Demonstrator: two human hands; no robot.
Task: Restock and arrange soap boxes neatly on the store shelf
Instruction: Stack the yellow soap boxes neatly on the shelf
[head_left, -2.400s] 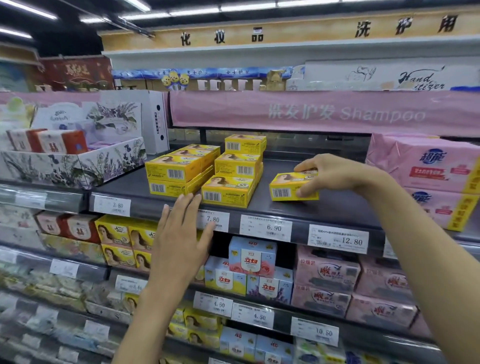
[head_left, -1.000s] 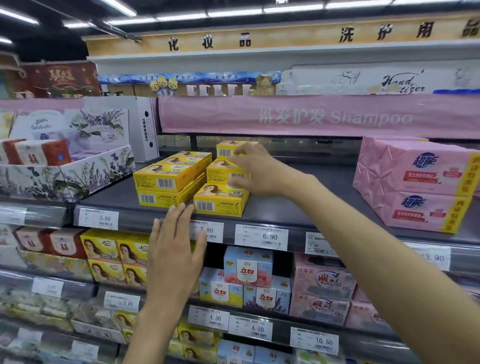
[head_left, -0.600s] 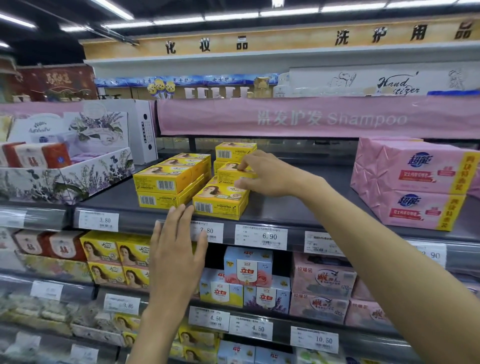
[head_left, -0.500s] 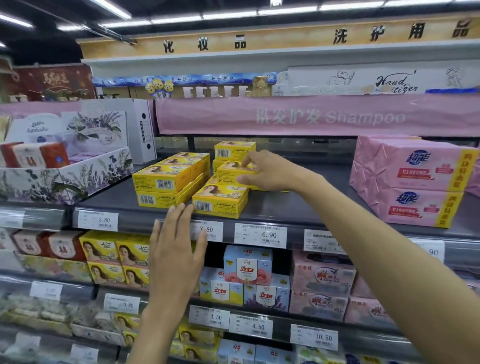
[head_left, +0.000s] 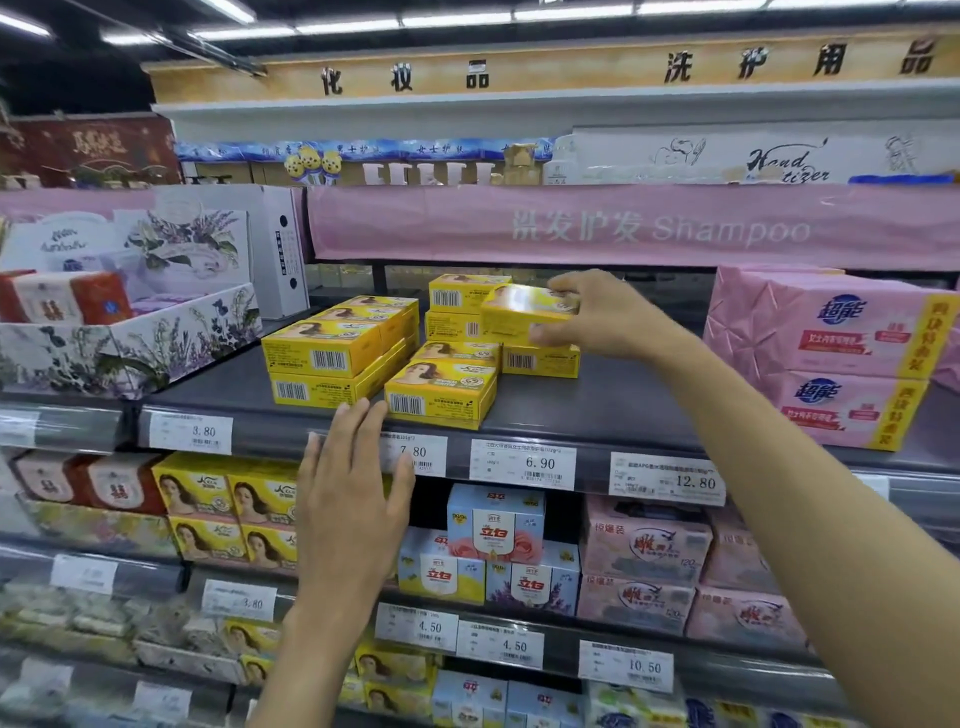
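My right hand (head_left: 608, 317) holds a yellow soap box (head_left: 519, 309) in the air. The thumb is on its near side and the other fingers (head_left: 569, 285) curl over the top, pinching it by its right end. I grip it at that end so the left end is free to slide in against its neighbours.

The box hangs just above a single yellow box (head_left: 540, 361) lying on the dark shelf (head_left: 597, 410). It is just right of the far stack (head_left: 454, 309), which is two boxes high with barcodes facing me. I judge that I am about to set it on the single box, so this column matches the height of the stack beside it. The held box looks slightly skewed, so it wants squaring before I let go.

My left hand (head_left: 353, 488) is raised in front of the shelf lip, palm forward, fingers straight and nearly together, holding nothing. Its tips reach the edge near the 7.80 price tag (head_left: 415, 457), just below the nearest box (head_left: 441, 395). I cannot tell whether they touch the lip. It sits there, I think, as a guard, ready to push the front boxes flush.

To the left stands a longer block of yellow boxes (head_left: 324, 358), two layers high and running back into the shelf. Far right, the pink multipacks (head_left: 831, 358) are well apart from the yellow ones, with bare shelf between them. A floral display carton (head_left: 130, 343) sits at the far left.
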